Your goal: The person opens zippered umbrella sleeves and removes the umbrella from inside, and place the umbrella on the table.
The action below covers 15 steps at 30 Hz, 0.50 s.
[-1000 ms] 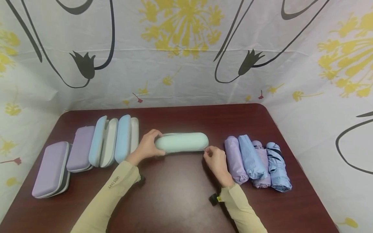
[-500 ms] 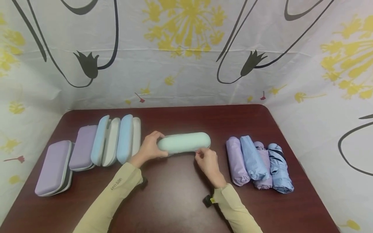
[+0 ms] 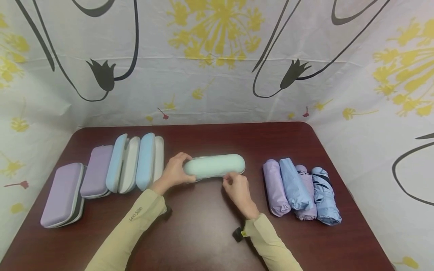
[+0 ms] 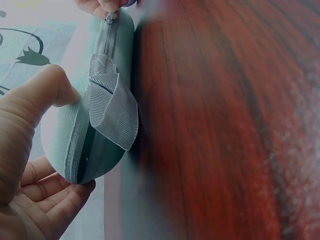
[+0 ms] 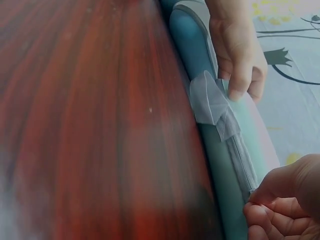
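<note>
A mint green hard zip case (image 3: pixel 217 165) lies lengthwise across the middle of the table. My left hand (image 3: pixel 173 171) grips its left end, thumb on the near side and fingers round the far side. At the near long edge my right hand (image 3: pixel 237 191) pinches the zipper pull (image 4: pixel 109 18) between thumb and fingertips. Between the hands, a grey fabric tab (image 4: pixel 116 112) hangs folded over the zip. A dark gap shows in the case's seam at the left end, in the left wrist view.
Two purple cases (image 3: pixel 62 195) and two light blue cases (image 3: pixel 145 162), the blue ones gaping, stand in a row at left. Several folded umbrellas (image 3: pixel 295 184), purple and blue, lie side by side at right. A patterned curtain (image 3: pixel 217 94) hangs behind the table (image 3: pixel 203 233).
My right hand has slid leftward along the near edge of the case, from its right end toward its middle. The left hand keeps its hold.
</note>
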Tool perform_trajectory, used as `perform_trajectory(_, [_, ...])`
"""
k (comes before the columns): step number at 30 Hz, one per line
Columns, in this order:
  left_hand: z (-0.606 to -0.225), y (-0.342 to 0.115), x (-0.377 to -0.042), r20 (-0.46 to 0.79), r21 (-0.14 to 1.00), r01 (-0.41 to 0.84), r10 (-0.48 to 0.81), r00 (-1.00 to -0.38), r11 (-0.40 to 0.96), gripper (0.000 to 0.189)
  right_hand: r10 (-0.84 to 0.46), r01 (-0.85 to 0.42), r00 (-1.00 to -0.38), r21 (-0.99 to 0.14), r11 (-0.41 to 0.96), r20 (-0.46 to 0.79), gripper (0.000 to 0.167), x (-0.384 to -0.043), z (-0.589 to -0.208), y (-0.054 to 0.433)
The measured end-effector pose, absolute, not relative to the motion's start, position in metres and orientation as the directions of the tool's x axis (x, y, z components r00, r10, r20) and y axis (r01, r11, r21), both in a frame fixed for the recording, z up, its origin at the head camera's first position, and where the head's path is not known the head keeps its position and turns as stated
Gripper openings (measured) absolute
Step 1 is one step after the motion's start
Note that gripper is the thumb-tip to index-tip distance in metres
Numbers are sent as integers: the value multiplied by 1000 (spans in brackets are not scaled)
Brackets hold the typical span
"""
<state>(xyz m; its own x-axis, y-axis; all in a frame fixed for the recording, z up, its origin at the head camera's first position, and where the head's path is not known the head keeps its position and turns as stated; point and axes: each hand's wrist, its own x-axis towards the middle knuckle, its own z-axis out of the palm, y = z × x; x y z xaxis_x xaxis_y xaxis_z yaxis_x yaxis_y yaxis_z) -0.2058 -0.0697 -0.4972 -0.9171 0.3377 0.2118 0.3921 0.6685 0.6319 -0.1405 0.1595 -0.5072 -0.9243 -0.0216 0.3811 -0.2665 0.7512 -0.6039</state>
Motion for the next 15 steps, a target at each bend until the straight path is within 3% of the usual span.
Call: perform_trajectory(15, [-498, -71, -205, 221, 649, 393, 332, -917, 652, 57, -107, -321, -919, -564, 760, 379, 6, -141, -506, 129])
